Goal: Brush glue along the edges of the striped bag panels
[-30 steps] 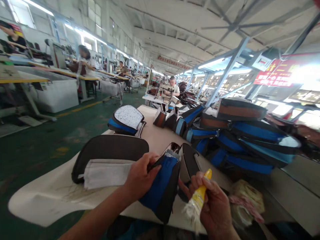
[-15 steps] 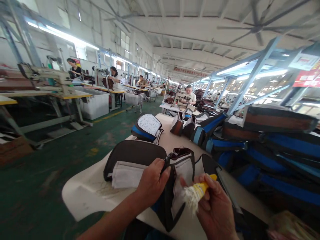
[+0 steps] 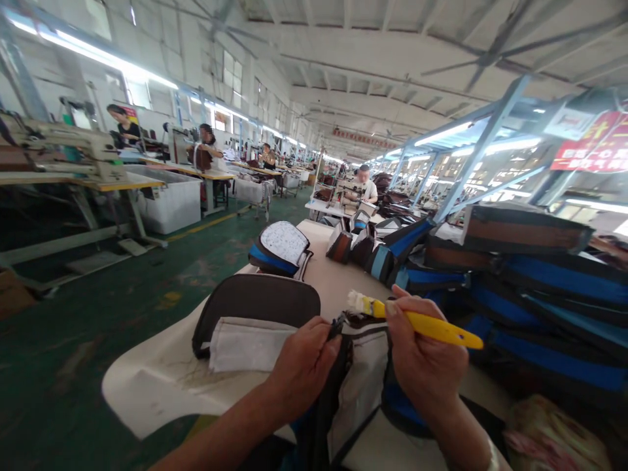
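Yellow brush (image 3: 432, 326), scruffy off-white bristles, right of centre in the frame, handle sloping down to the right and bristles near the top of a fabric piece (image 3: 360, 373). That piece sits lower centre, pale panel, black edging. Right hand (image 3: 426, 353) is clamped on the brush, forearm up from lower right. Left hand (image 3: 309, 353) is pinching the piece's edge, forearm slanting in from the bottom.

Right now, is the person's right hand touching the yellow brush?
Touching: the head view shows the right hand gripping the yellow brush with no visible gap.
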{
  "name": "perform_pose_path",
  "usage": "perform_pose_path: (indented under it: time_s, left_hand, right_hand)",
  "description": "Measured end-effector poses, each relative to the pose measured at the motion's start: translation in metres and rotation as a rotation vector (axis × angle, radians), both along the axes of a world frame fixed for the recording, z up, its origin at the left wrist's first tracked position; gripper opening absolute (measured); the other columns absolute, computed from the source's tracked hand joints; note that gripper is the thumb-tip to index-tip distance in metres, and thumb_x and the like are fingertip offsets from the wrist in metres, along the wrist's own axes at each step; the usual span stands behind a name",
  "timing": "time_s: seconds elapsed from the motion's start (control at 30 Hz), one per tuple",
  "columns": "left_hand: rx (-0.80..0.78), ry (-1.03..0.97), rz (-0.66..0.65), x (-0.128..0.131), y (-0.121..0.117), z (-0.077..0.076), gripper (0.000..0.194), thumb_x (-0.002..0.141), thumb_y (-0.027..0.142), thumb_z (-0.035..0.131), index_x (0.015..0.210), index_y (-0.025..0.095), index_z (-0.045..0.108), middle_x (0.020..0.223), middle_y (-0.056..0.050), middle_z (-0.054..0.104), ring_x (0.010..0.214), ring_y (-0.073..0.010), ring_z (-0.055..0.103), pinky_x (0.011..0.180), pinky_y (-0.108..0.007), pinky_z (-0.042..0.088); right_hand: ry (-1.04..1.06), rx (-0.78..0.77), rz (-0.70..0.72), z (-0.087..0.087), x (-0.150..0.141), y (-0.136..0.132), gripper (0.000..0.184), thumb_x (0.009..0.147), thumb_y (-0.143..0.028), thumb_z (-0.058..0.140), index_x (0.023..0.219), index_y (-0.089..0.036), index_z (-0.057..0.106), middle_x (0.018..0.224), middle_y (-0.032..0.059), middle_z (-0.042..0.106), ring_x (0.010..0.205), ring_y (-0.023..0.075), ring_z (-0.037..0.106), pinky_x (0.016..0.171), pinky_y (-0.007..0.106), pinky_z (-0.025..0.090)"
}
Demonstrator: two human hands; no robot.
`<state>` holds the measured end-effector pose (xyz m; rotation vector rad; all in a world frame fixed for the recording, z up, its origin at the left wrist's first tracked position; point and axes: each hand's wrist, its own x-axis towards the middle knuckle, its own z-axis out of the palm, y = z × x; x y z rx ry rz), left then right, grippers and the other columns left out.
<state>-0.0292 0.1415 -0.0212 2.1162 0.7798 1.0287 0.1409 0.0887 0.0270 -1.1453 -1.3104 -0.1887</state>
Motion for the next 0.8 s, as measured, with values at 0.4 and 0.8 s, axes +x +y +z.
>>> perform_pose_path:
  time_s: [0.4, 0.8]
  left_hand:
    - [-0.015, -0.015, 0.035, 0.002, 0.004, -0.004, 0.030, 0.101, 0.032, 0.040, 0.076, 0.019, 0.052, 0.083, -0.002, 0.055, 0.076, -0.0156, 0.053, 0.070, -0.029, 0.043]
    - [0.216, -0.031, -0.173, -0.051, 0.034, 0.061, 0.027, 0.098, 0.031, 0.047, 0.080, 0.017, 0.062, 0.088, -0.002, 0.064, 0.082, -0.0149, 0.059, 0.078, -0.027, 0.047]
  right_hand:
    - [-0.455, 0.093, 0.172, -0.003, -0.002, -0.008, 0.017, 0.089, -0.008, 0.061, 0.100, -0.021, 0.061, 0.081, -0.0019, 0.065, 0.068, 0.0158, 0.061, 0.103, 0.051, 0.049]
    - [0.384, 0.266, -0.320, 0.010, 0.112, -0.045, 0.036, 0.090, -0.046, 0.069, 0.110, -0.016, 0.067, 0.080, 0.0028, 0.068, 0.062, 0.0169, 0.064, 0.066, 0.034, 0.055]
